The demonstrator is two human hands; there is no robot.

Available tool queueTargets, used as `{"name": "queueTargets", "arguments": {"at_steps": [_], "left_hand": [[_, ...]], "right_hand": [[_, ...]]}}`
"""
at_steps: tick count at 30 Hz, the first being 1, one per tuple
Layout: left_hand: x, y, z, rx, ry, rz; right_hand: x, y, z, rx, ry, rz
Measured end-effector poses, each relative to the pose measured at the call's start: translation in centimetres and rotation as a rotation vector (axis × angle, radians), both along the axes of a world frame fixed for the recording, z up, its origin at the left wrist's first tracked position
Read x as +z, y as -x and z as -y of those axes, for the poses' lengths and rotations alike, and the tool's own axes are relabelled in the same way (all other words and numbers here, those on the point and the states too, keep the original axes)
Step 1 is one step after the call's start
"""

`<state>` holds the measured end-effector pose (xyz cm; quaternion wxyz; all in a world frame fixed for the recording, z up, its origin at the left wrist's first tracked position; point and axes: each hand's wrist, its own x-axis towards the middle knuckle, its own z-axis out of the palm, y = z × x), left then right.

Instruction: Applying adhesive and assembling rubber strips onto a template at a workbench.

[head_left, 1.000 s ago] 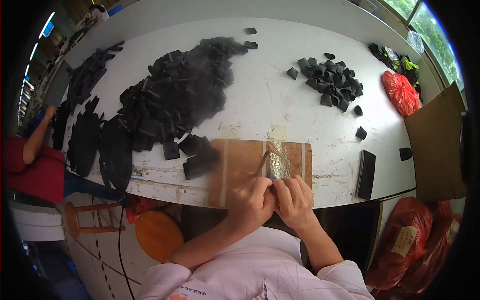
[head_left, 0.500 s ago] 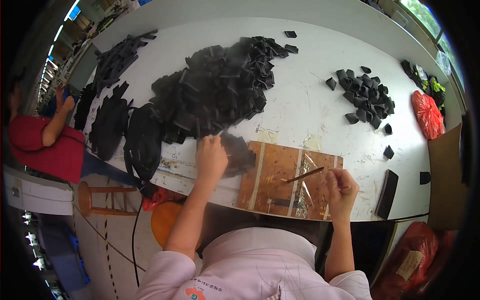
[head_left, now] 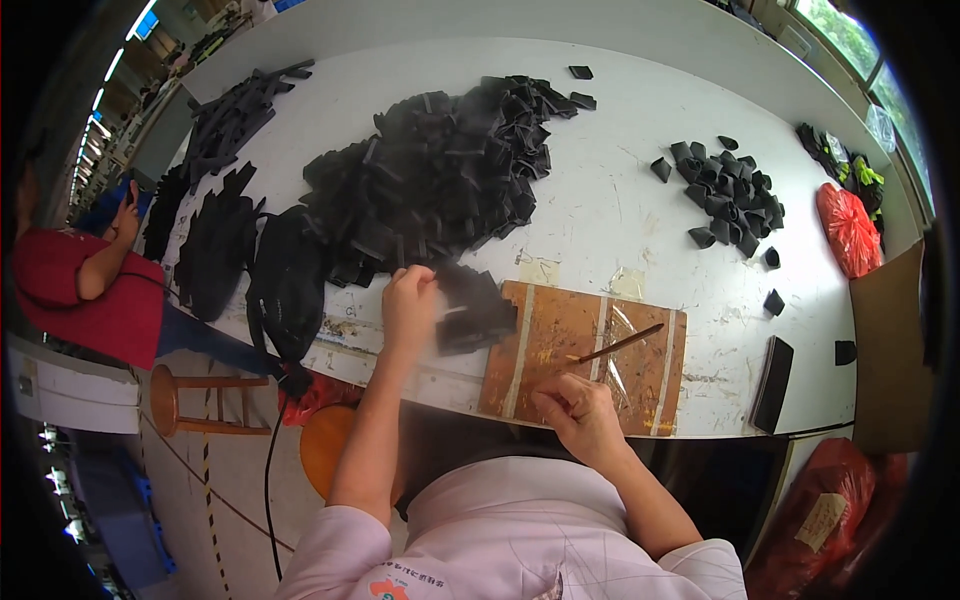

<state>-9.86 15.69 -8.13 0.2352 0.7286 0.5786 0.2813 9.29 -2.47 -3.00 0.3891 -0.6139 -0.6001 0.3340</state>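
Observation:
My left hand point(head_left: 409, 303) grips a flat black piece point(head_left: 476, 312), blurred, at the left end of a brown wooden board point(head_left: 560, 345) lying at the table's near edge. Just beyond the hand rises a big heap of black pieces point(head_left: 440, 180). My right hand point(head_left: 578, 412) rests at the board's front edge and holds a thin brown stick point(head_left: 620, 345) that slants up to the right across the board. Strips of clear tape cross the board.
A smaller pile of folded black pieces point(head_left: 728, 195) lies at the right. Dark flat stacks point(head_left: 215, 240) fill the table's left. A black flat bar point(head_left: 773, 369), a red bag point(head_left: 848, 228) and cardboard point(head_left: 890, 340) sit at right. A person in red point(head_left: 90, 285) sits left, by a wooden stool point(head_left: 195, 400).
My left hand went out to the black heap and has now drawn a black piece back toward the board. My right hand stayed at the board's front with the stick.

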Motion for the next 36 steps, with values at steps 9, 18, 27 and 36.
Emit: {"name": "queueTargets", "arguments": {"at_steps": [9, 18, 27, 36], "left_hand": [[7.0, -1.7, 7.8, -0.65, -0.749, 0.132], [4.6, -4.5, 12.7, -0.504, -0.6, 0.433], [5.6, -5.5, 13.6, -0.459, -0.315, 0.636], [6.8, -5.3, 13.6, -0.404, 0.875, 1.092]], "right_hand": [[2.7, 0.5, -3.0, -0.049, 0.631, -1.387], [3.3, 0.6, -0.7, -0.197, 0.408, -1.432], [3.0, -0.8, 1.4, -0.137, 0.201, -0.848], [3.6, -1.4, 1.2, -0.167, -0.061, -0.2]]}}
